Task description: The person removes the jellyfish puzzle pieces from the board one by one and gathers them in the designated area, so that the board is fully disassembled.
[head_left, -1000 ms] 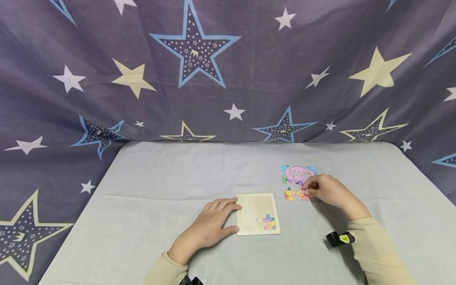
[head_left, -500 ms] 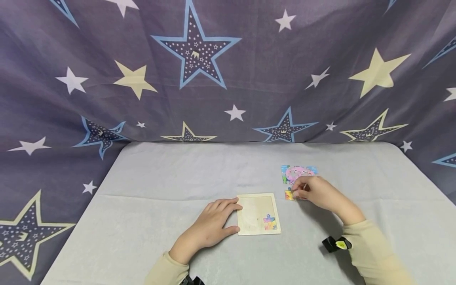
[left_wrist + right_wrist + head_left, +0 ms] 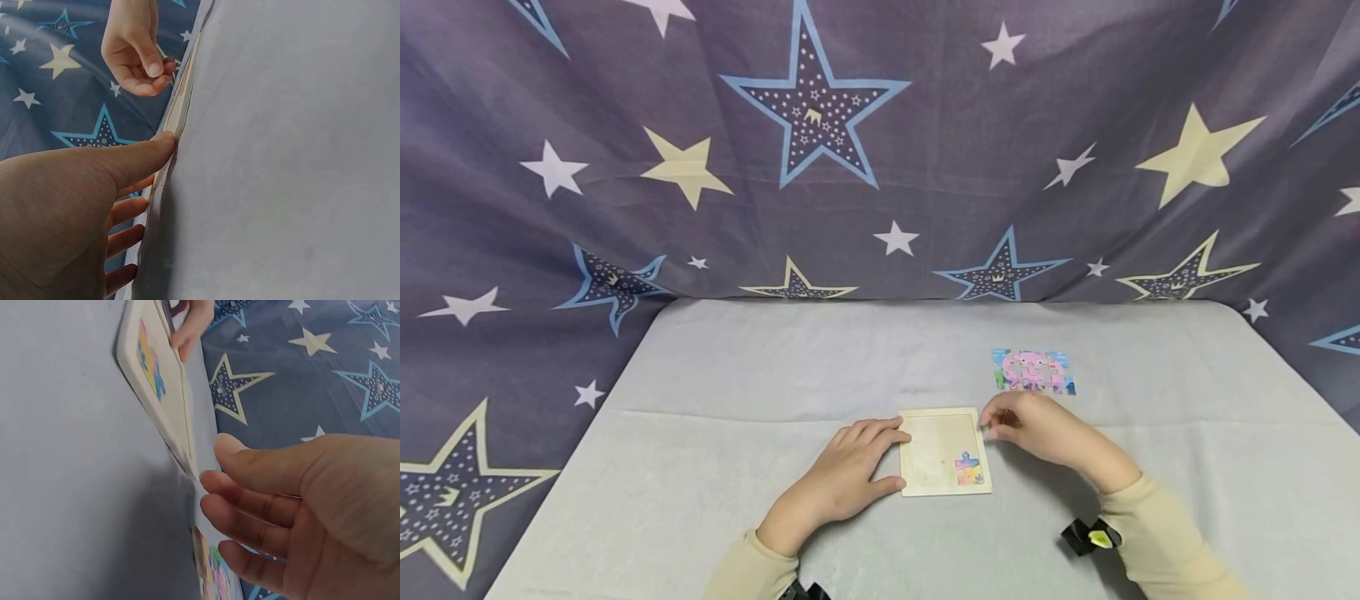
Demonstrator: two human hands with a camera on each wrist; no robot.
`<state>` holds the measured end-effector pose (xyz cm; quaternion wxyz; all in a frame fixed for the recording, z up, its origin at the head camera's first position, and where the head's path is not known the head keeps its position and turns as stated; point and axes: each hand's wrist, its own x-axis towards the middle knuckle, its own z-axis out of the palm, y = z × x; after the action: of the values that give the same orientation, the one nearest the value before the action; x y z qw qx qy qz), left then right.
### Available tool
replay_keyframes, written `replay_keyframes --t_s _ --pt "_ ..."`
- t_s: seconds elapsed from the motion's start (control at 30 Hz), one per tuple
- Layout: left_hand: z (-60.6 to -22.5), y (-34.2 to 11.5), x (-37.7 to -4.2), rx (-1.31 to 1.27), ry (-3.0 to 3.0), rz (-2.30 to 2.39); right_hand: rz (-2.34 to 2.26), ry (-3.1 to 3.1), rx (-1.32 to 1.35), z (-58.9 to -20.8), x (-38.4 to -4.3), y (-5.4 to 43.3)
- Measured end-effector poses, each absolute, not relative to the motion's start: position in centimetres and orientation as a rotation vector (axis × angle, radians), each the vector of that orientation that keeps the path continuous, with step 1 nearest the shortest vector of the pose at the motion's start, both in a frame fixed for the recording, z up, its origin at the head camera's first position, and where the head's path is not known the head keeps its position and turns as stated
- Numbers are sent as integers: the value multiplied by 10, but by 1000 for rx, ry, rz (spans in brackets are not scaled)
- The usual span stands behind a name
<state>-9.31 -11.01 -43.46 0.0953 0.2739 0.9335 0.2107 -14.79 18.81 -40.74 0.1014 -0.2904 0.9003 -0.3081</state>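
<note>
My left hand (image 3: 842, 475) lies flat on the cloth, its thumb and index finger touching the left edge of a shallow square wooden puzzle tray (image 3: 928, 462). One colourful jigsaw piece (image 3: 969, 469) sits in the tray's lower right corner. Beside the tray's upper right edge, my right hand (image 3: 1037, 429) has thumb and index finger brought together. A tiny dark edge at those fingertips looks like a puzzle piece (image 3: 984, 428), mostly hidden by the fingers. In the left wrist view, the right hand (image 3: 137, 56) is beyond the tray edge (image 3: 183, 106).
Behind the right hand lie joined puzzle pieces (image 3: 1033, 370) with a pink cartoon figure; the hand covers the area just in front of them. Pale grey cloth (image 3: 737, 367) spreads over the table. A dark star-patterned curtain (image 3: 940, 183) rises at the back.
My right hand has moved left and nearer, from the loose pieces below the pink picture to the tray's right edge. The left hand and tray have stayed still.
</note>
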Motion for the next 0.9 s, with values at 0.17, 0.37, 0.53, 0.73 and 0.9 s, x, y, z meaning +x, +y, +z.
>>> replay_keyframes --t_s 0.17,0.37,0.53,0.73,0.9 --pt "-435 -110 -93 808 2771 624 -903 2615 -935 -408 -143 182" --pt "-437 -111 -93 809 2771 616 -920 2502 -1008 -410 -138 176" --pt "-436 -110 -94 818 2779 614 -862 2474 -1029 -412 -135 171" --pt "-435 -109 -94 811 2773 612 -832 2465 -999 -413 -133 168" --pt "-434 -108 -93 800 2771 598 -834 2477 -980 -413 -133 169"
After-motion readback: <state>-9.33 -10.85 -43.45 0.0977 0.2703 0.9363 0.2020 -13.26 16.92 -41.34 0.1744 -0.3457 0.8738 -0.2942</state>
